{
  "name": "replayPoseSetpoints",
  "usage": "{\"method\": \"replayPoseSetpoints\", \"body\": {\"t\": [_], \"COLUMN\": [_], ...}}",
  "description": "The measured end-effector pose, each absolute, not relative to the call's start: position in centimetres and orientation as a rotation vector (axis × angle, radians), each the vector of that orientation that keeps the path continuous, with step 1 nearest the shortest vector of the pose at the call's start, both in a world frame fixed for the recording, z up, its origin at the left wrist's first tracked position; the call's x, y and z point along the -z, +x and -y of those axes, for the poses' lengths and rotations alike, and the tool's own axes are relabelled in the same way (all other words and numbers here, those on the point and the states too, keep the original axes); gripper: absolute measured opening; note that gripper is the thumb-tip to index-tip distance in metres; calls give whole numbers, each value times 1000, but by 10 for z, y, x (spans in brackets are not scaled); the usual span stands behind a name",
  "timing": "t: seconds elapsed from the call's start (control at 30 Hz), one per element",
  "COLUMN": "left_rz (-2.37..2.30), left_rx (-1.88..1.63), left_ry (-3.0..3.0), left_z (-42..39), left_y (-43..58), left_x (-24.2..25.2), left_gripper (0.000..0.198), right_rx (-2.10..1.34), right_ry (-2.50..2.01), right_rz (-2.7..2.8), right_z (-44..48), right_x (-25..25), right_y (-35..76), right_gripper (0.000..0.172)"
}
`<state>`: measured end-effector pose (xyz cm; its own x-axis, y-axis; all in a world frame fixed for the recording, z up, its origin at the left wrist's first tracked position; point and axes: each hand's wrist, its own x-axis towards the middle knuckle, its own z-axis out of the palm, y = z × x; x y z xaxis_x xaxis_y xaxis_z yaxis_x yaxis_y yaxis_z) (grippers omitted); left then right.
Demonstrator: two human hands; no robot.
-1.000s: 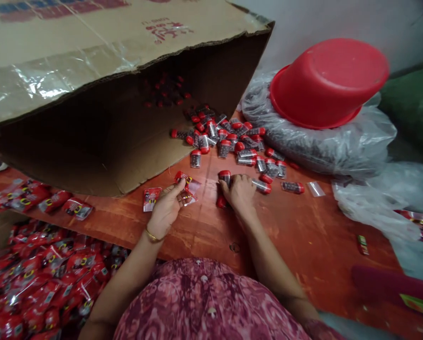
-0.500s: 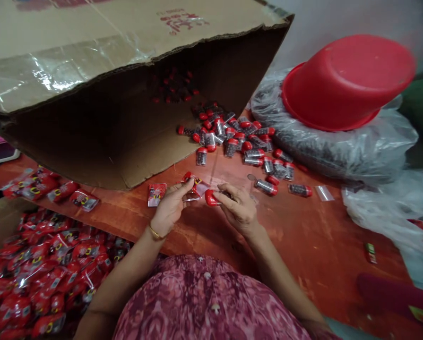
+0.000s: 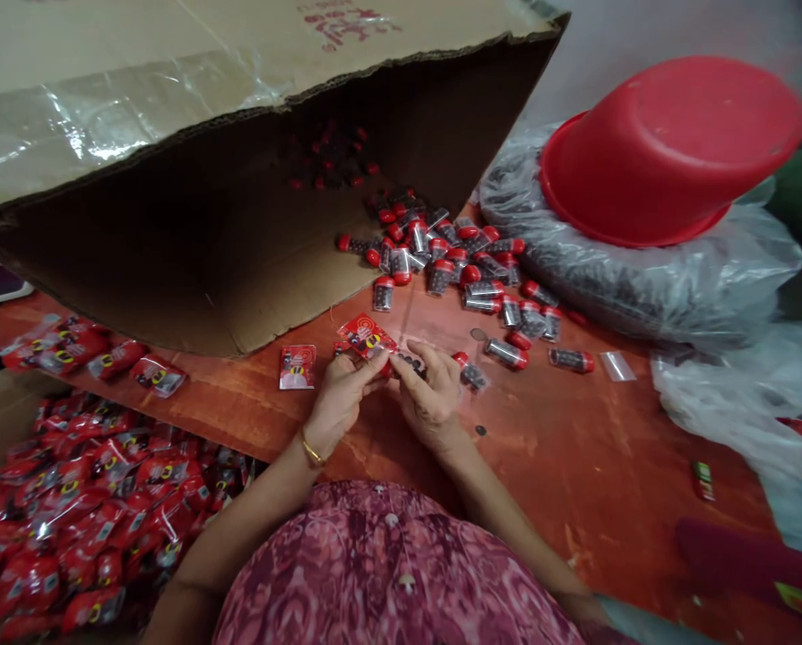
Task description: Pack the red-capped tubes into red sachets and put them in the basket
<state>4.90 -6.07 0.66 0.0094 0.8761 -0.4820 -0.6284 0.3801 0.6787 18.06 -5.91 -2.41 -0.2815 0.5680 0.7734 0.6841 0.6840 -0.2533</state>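
My left hand (image 3: 342, 396) pinches a small red printed packet (image 3: 366, 336) just above the reddish-brown table (image 3: 575, 448). My right hand (image 3: 427, 394) meets it from the right, fingers closed on a small clear vial (image 3: 410, 362) with dark contents, whose end is at the packet's mouth. Another red-capped vial (image 3: 469, 371) lies by my right hand's knuckles. A flat red packet (image 3: 297, 366) lies on the table left of my left hand.
Several red-capped vials (image 3: 454, 269) spill from a big tipped cardboard box (image 3: 239, 179). An upturned red basin (image 3: 669, 148) rests on a plastic bag (image 3: 642, 278) at right. Filled red packets (image 3: 91, 502) are heaped at lower left, with more packets (image 3: 91, 354) on the table's left edge.
My right hand picked a vial off the table and brought it left to the packet in my left hand; the hands now touch and the vial sits at the packet's opening.
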Motion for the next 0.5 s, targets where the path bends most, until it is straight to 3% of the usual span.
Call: {"method": "replayPoseSetpoints", "body": {"t": [0.2,0.37,0.5], "left_rz": [-1015,-999,-953], "left_rx": [-1331,-1304,-1323], "left_ry": [229,240,201], "left_z": [58,59,60], "left_y": [49,51,60], "left_x": [-7,-4,0], "left_gripper": [35,33,37], "right_rx": [-373,-1020,-1163], "right_ry": [-1119,-1119,-1148], "right_rz": [1856,1461,1131], "right_z": [63,59,59], "right_x": [19,21,20], "right_y": [177,180,168], "right_gripper": [50,21,20]}}
